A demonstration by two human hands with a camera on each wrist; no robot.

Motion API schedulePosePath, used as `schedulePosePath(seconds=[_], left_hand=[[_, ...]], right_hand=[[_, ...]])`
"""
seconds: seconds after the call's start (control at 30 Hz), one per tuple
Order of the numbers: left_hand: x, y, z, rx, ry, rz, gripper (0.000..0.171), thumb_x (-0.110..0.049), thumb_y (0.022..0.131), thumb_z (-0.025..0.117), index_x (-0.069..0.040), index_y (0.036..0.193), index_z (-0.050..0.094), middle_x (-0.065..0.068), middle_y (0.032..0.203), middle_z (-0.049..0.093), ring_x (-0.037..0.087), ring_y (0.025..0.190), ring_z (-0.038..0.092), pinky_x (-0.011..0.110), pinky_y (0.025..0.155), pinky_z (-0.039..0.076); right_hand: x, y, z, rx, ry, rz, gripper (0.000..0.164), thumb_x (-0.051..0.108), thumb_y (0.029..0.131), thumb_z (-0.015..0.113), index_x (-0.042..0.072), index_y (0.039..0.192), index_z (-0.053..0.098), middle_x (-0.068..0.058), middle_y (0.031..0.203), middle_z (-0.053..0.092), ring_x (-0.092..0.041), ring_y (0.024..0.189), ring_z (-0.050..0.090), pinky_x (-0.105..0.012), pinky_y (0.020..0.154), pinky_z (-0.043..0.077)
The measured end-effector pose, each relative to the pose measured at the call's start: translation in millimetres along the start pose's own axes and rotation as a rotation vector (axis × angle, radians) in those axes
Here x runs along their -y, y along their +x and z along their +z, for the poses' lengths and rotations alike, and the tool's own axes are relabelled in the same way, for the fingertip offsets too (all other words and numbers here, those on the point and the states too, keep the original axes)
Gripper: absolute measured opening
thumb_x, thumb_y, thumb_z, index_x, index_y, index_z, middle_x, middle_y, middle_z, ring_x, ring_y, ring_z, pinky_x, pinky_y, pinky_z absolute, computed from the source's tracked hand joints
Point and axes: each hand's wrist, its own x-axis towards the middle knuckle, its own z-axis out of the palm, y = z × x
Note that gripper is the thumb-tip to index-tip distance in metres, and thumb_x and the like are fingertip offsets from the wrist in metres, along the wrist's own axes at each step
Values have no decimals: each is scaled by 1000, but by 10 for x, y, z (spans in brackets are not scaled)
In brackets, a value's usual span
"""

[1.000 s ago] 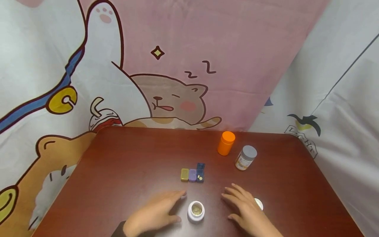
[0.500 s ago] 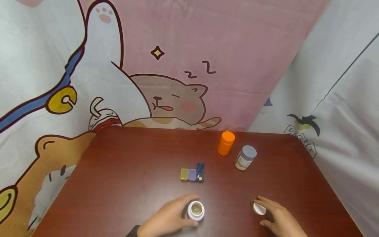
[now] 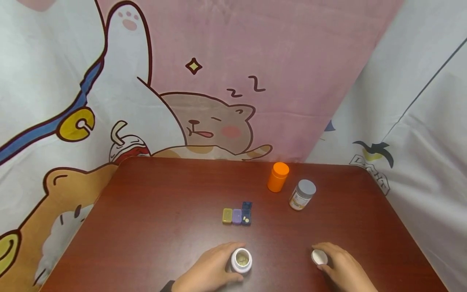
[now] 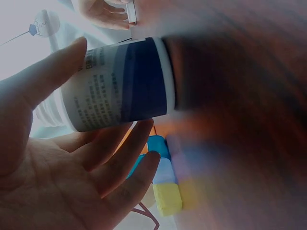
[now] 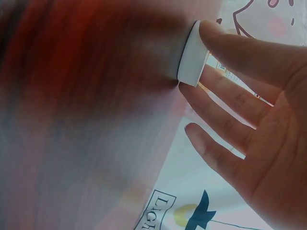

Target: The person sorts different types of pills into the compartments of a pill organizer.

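Note:
An uncapped white pill bottle (image 3: 241,260) stands upright near the table's front, with tablets visible inside its mouth. My left hand (image 3: 211,267) holds it around the side; the left wrist view shows the thumb against the bottle's (image 4: 120,86) printed label, the fingers on the opposite side. To the right, my right hand (image 3: 343,265) pinches a round white cap (image 3: 319,257) lying at the tabletop. In the right wrist view the thumb and fingertips meet the rim of the cap (image 5: 193,55). Beyond the bottle lies a three-part pill organizer (image 3: 236,216); its dark blue compartment is open and contains tablets.
An orange bottle (image 3: 278,177) and a grey-lidded jar (image 3: 302,195) stand farther back on the right of the dark wooden table (image 3: 157,202). A printed cloth (image 3: 292,61) with cartoon animals hangs behind the table.
My left hand has moved right from beside the bottle to hold it. My right hand has moved right, reached the white cap and brought its thumb and fingers together on it.

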Motion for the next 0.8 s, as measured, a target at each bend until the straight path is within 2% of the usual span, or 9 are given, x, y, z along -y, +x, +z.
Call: schedulePosePath(seconds=[0.27,0.5,0.63,0.73,0.8], left_hand=[[25,3,27,-14,-19,-5,63,-42,68,72,-22,123,50,-8,116,55,10,104,51,36,86,43],[30,3,27,-21,-11,9,61,-44,69,71,-24,123,50,-9,116,54,10,105,51,35,86,43],[37,3,25,-32,-6,24,60,-44,69,71,-25,122,51,-9,115,55,9,104,51,34,86,43],[44,3,25,-38,1,32,58,-44,69,71,-25,120,52,-10,114,55,8,103,51,33,85,43],[50,6,27,-40,4,36,57,-44,69,71,-25,119,52,-11,113,55,6,102,51,32,84,43]], right_hand=[[179,80,-11,19,60,19,42,15,66,76,26,104,64,18,102,53,-5,91,52,-35,75,47],[479,247,-18,137,231,11,37,24,78,69,36,112,58,26,104,45,1,90,48,-28,79,47],[650,369,10,74,396,-184,33,22,80,67,32,109,56,19,104,48,-2,91,49,-28,77,47],[810,452,31,29,532,-329,35,14,78,69,22,107,51,11,107,50,-7,94,51,-27,78,47],[951,492,23,19,604,-355,36,11,76,70,19,104,49,10,108,51,-8,96,51,-26,80,46]])
